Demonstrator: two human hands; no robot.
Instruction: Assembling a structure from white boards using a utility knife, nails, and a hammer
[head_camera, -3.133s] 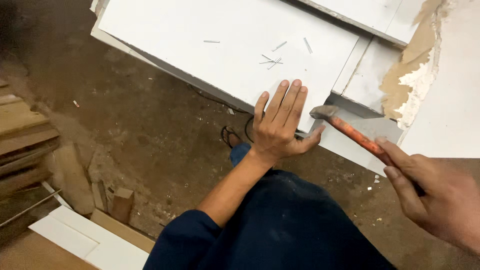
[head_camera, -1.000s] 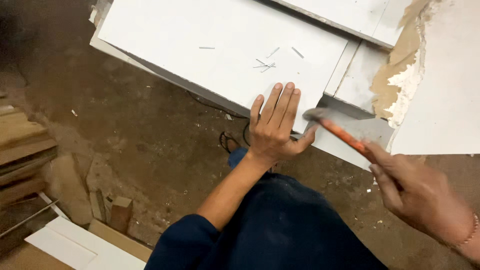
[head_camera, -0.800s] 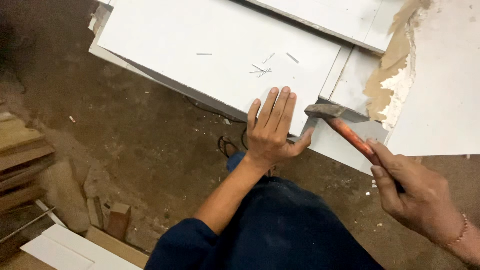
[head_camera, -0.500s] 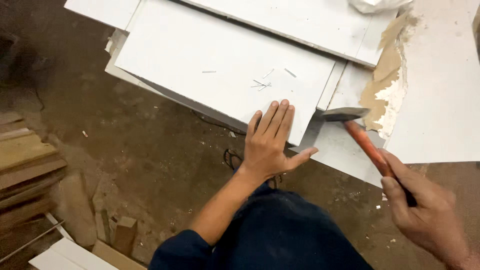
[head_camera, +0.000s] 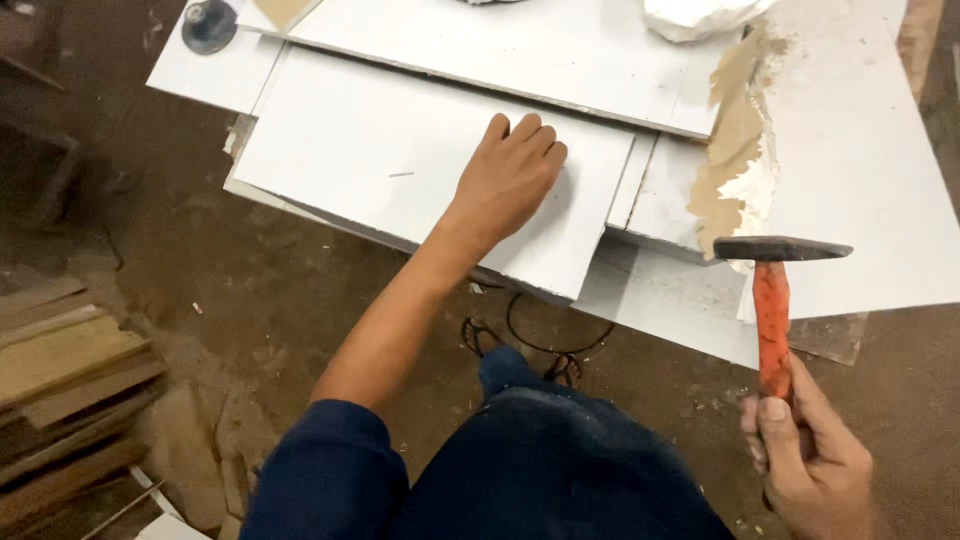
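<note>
The left hand (head_camera: 510, 175) is lying flat, palm down with its fingers together, on the top white panel (head_camera: 400, 170), gripping nothing. This panel is a smooth, flat, painted rectangle, sitting tilted across a stack of similar white boards on the dirt floor (head_camera: 200, 290); its near right corner is overhanging the board below. One small thin nail (head_camera: 401, 174) is lying on its surface, to the left of the hand and apart from it.

The right hand (head_camera: 805, 460) is wrapped tight around the lower end of one hammer (head_camera: 772, 300), thumb pressing along the handle. The hammer has a dark metal head and an orange-red handle, and it is being held upright with the head hanging over the edge of a large white sheet (head_camera: 870, 180) at the right, well apart from the left hand. Whether the head is touching the sheet cannot be told.

That sheet is showing a torn patch (head_camera: 735, 160) where the white face is peeling off to bare tan.

A long white board (head_camera: 500, 50) is lying behind the top panel, and one dark round object (head_camera: 209, 25) is sitting at the far left corner of the stack. Several brown wooden planks (head_camera: 60, 370) are piled on the floor at the left. The person's dark blue sleeve (head_camera: 330, 470) and trouser leg (head_camera: 560, 470) are filling the lower middle.
</note>
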